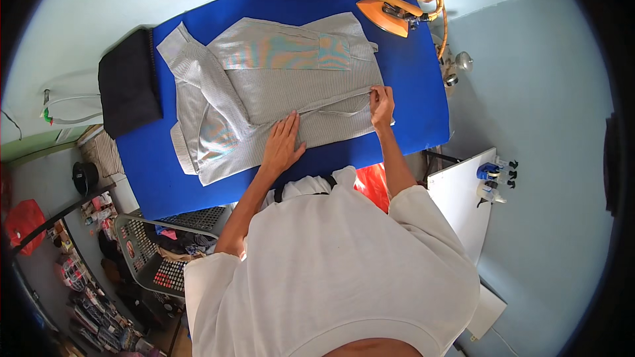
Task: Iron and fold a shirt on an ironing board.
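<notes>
A grey finely striped long-sleeved shirt (297, 87) is spread on a blue-covered ironing board (412, 94). One sleeve is folded across the upper part of its body; the other bends down at the left side. My left hand (284, 141) presses flat on the shirt near its lower edge, fingers side by side and thumb apart. Farther right, my right hand (382, 106) pinches a fold of the fabric near the shirt's right end. Between the two hands the cloth makes a long, slightly raised crease with a loose loop below it.
An orange iron (389, 15) rests at the board's far right, its yellow hose (434, 0) running upward. Folded black cloth (130, 82) lies at the left end. A grey plastic basket (134, 258) holding clothes stands below left. Spray bottles (491, 183) are on a white surface (461, 198) at right.
</notes>
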The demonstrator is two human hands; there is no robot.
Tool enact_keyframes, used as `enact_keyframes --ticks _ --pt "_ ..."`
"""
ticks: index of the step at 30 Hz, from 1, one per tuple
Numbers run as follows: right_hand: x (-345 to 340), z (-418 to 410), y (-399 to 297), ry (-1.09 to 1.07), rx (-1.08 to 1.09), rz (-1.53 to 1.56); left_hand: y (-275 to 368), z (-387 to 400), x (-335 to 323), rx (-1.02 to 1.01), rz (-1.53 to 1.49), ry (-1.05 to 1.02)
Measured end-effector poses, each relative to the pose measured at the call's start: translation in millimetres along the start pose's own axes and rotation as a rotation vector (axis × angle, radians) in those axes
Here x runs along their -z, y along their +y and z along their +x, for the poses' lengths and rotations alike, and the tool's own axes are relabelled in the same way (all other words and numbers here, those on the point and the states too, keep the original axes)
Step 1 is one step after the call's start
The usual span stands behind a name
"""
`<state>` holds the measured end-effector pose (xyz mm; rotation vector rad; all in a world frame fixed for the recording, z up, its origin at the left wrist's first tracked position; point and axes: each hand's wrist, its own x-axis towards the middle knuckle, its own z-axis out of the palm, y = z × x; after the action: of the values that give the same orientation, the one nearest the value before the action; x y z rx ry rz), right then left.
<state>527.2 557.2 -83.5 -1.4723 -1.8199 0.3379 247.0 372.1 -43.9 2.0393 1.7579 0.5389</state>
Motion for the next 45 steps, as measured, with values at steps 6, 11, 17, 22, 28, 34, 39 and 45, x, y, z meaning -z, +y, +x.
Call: enact_keyframes --ticks 6,11,17,22,28,34,39,45 --pt "12.8 7.8 -17.0 -0.066 -0.073 0.106 18.7 21.1 8.6 -0.058 0.130 -0.018" --pt "18.1 8.4 9.4 -0.149 0.065 0.087 27.1 64.2 -24.2 -0.189 0.070 0.022" --pt "25.4 -2.8 11.6 -0.185 0.298 -0.081 26.8 72.7 -32.8 -0.090 0.015 0.069" --pt "33.2 -11.6 4.4 -0.219 0.304 -0.201 8.8 48.0 -40.3 -0.011 -0.066 -0.004" --pt "33.2 -20.1 1.0 -0.206 0.312 -0.286 11.9 35.8 -40.6 -0.277 0.259 0.147" --pt "30.1 -28.1 7.7 -0.274 0.373 -0.385 13.1 31.7 -39.8 -0.320 0.401 0.051" --pt "31.9 -30.4 13.3 -0.445 0.305 -0.462 22.4 19.5 -36.7 -0.234 0.510 0.017" --pt "36.8 -27.2 6.9 -0.427 0.359 -0.594 15.5 -0.2 -15.8 -0.086 0.187 0.008"
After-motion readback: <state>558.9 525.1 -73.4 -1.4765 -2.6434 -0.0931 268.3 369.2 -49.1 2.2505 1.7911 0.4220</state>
